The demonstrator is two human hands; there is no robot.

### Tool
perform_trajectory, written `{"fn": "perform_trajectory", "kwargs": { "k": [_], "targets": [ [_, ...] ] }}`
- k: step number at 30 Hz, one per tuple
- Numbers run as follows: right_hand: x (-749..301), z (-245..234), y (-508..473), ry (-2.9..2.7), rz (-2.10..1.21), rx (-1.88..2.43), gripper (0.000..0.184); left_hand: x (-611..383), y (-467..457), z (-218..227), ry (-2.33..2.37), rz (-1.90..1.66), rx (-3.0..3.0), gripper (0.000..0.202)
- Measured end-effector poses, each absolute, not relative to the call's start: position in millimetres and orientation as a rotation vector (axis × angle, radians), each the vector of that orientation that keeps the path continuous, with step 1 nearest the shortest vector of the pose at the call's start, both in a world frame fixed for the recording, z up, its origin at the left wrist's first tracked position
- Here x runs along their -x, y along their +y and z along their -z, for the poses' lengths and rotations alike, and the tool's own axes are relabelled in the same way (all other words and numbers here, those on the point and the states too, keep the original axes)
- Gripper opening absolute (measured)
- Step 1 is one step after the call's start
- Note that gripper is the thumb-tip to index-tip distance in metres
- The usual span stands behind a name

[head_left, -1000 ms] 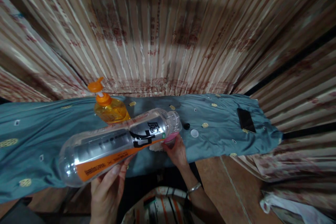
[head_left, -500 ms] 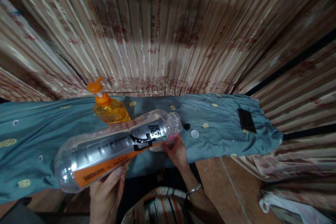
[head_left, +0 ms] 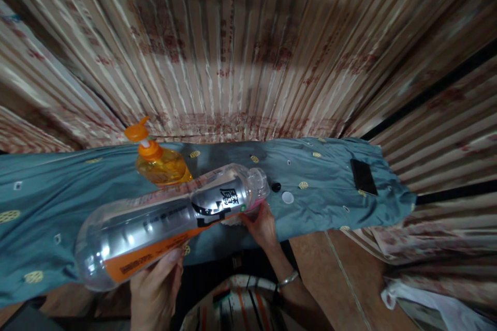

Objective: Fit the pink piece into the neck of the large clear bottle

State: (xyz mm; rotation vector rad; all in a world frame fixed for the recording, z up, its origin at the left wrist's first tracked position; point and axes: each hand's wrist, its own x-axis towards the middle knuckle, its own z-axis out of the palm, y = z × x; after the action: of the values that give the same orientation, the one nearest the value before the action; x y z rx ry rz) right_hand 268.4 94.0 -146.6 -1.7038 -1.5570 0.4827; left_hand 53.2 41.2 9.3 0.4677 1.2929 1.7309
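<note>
A large clear plastic bottle (head_left: pixel 155 222) with a silver and orange label lies tilted across my view, its neck pointing right. Fingers of my left hand (head_left: pixel 157 279) are wrapped round its underside near the base. At the bottle's mouth, my right hand (head_left: pixel 261 227) grips a small pink-edged thing (head_left: pixel 255 206); the bottle neck hides most of it, so its kind is unclear. Something whitish with a ruffled edge (head_left: pixel 232 221) shows below the neck. Just right of the mouth lie a black cap (head_left: pixel 276 186) and a white round disc (head_left: pixel 288 197).
Behind the large bottle stands an orange pump bottle (head_left: pixel 161 163) of yellow liquid. A dark phone (head_left: pixel 363 177) rests toward the right end of the narrow table with its teal cloth (head_left: pixel 326 207). Pleated curtains (head_left: pixel 233 51) hang close behind it.
The large bottle's base has shifted slightly left and down with my left hand. My right hand stays almost in place at the mouth.
</note>
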Motion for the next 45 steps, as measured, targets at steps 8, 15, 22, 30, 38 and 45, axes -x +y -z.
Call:
{"fn": "perform_trajectory", "kwargs": {
  "k": [8, 15, 22, 30, 38, 45],
  "targets": [
    [-268.4, 148.6, 93.5, -1.549, -0.453, 1.698, 0.061, -55.8, 41.6, -15.6, 1.301, -1.733, -0.487, 0.028],
    [-269.4, 149.5, 93.3, -1.555, -0.455, 1.706, 0.062, -46.1, 39.2, 1.2, 1.281, -1.714, -0.456, 0.036],
    [-268.7, 142.5, 93.3, -1.571, -0.464, 1.712, 0.059, -57.7, 43.1, -17.1, 1.308, -1.765, -0.388, 0.041],
    [-267.4, 139.0, 93.6, -1.560, -0.471, 1.725, 0.056, -63.0, 46.4, -24.8, 1.345, -1.769, -0.351, 0.049],
    [-267.9, 138.9, 94.6, -1.514, -0.509, 1.732, 0.049, -63.1, 44.5, -27.3, 1.309, -1.757, -0.346, 0.042],
    [-267.0, 140.6, 94.5, -1.514, -0.513, 1.760, 0.052, -62.6, 46.3, -25.0, 1.351, -1.736, -0.292, 0.048]
  ]
}}
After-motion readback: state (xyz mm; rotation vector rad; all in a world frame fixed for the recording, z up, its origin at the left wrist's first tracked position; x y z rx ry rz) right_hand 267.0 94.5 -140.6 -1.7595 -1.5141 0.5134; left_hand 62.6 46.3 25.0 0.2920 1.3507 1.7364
